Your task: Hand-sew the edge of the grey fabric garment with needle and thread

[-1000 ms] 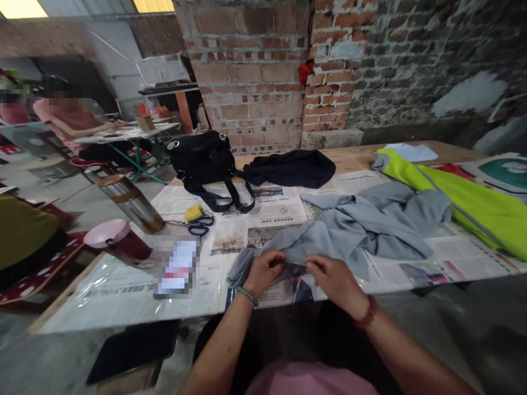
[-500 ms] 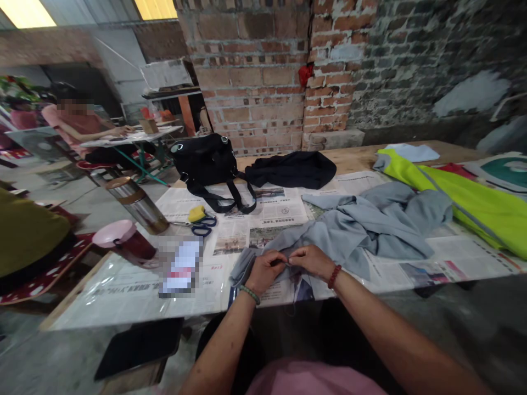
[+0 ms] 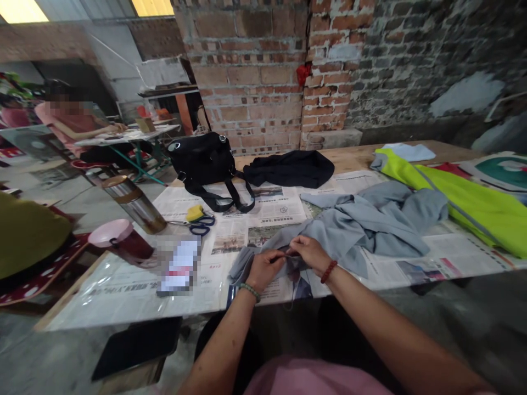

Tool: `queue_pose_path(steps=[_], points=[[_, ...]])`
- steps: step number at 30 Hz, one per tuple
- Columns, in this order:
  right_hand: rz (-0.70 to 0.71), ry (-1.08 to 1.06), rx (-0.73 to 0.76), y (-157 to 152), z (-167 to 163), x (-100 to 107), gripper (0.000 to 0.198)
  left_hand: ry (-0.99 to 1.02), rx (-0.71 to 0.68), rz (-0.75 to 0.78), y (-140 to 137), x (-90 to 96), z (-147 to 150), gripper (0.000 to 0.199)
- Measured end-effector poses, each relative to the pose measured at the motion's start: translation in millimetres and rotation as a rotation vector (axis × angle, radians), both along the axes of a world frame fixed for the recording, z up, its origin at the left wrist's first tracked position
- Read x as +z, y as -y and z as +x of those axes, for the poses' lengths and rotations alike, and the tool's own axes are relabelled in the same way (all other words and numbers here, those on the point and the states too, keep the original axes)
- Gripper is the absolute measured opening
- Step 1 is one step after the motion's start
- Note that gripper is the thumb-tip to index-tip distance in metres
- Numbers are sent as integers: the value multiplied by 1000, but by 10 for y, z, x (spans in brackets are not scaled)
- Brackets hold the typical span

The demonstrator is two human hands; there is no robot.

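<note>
My left hand is closed in a pinch at the near edge of the table, a green bead bracelet on its wrist. Its fingertips almost meet those of my right hand, also pinching, with a red bead bracelet behind it. A fine thread hangs from between the fingers past the table edge. Whatever else is in the fingertips is too small to make out. Crumpled grey cloth lies behind and to the right of both hands, with a folded part beside my left hand.
Newspaper under clear plastic covers the table. On the left are a phone, blue-handled scissors, a pink-lidded cup and a steel flask. Behind lies a black bag; at right, a yellow vest and an iron.
My right hand has moved slightly up and left, its fingers now above my left fingertips. My left hand stays nearly in place. The whole view has shifted a little.
</note>
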State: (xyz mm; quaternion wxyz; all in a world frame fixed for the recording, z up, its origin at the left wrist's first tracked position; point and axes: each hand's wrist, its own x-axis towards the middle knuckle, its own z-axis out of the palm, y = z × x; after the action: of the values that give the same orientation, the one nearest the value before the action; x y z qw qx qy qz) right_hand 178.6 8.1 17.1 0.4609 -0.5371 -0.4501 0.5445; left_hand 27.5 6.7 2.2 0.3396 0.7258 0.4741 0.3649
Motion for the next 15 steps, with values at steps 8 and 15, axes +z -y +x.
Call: queue_pose_path(steps=[8,15], points=[[-54,-189,-43,-195,76,78,10,60,-15,-132,18,50,-32,17],[-52,-377,191,-409,206,203,16,102,17,-195,3,36,-20,17]])
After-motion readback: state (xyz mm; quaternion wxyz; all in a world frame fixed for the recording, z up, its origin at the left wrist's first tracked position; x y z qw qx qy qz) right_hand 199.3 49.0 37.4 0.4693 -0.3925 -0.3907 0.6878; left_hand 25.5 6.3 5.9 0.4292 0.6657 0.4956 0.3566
